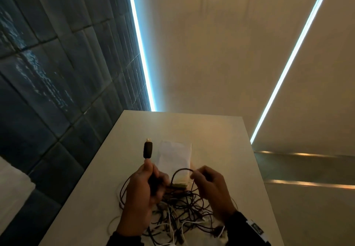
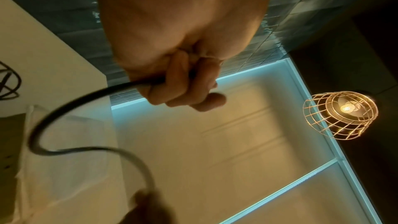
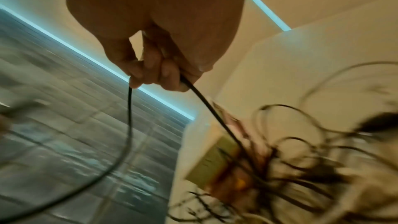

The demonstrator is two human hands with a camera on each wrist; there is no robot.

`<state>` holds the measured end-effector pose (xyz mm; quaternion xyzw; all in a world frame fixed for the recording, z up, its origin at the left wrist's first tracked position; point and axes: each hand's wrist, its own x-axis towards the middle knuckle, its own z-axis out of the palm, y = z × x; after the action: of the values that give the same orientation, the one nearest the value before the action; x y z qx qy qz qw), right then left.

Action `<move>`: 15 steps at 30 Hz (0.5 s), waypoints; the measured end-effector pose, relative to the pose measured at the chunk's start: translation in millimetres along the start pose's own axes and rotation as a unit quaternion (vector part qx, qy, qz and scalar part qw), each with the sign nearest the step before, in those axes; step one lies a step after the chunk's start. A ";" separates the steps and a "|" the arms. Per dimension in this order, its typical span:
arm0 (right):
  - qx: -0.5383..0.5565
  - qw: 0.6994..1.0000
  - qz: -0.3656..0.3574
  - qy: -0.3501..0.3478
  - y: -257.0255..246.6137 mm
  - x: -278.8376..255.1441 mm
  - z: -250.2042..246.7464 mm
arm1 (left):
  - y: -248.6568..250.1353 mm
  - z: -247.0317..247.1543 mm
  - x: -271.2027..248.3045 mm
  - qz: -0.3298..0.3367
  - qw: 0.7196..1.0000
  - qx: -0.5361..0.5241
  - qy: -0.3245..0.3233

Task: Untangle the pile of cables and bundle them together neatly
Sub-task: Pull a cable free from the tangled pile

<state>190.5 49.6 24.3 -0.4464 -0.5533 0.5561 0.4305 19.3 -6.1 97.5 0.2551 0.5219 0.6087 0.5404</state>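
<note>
A tangled pile of black and white cables (image 1: 180,213) lies on the pale table (image 1: 221,136) near its front edge. My left hand (image 1: 148,178) grips a black cable just below its thick black plug (image 1: 148,149), which stands upright above my fist. In the left wrist view my fingers (image 2: 183,84) curl round that black cable (image 2: 71,98). My right hand (image 1: 203,180) pinches a thin black cable (image 1: 180,170) that loops up from the pile. The right wrist view shows the same cable (image 3: 206,105) running from my fingertips (image 3: 150,74) down into the blurred tangle (image 3: 290,168).
A clear plastic bag (image 1: 175,155) with a yellowish card (image 1: 179,185) in it lies on the table behind the pile. Dark tiled wall (image 1: 57,72) stands to the left. A wire-caged lamp (image 2: 340,115) hangs overhead. The table's far half is bare.
</note>
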 end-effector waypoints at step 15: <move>0.045 0.974 0.022 -0.220 14.4 -27.5 15.9 | 14.2 6.7 -6.2 0.039 0.973 -0.195 -0.117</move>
<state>181.6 18.9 10.3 -0.3057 -0.5991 0.6740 0.3055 21.3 -7.6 114.3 0.2343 0.3154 0.6853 0.6132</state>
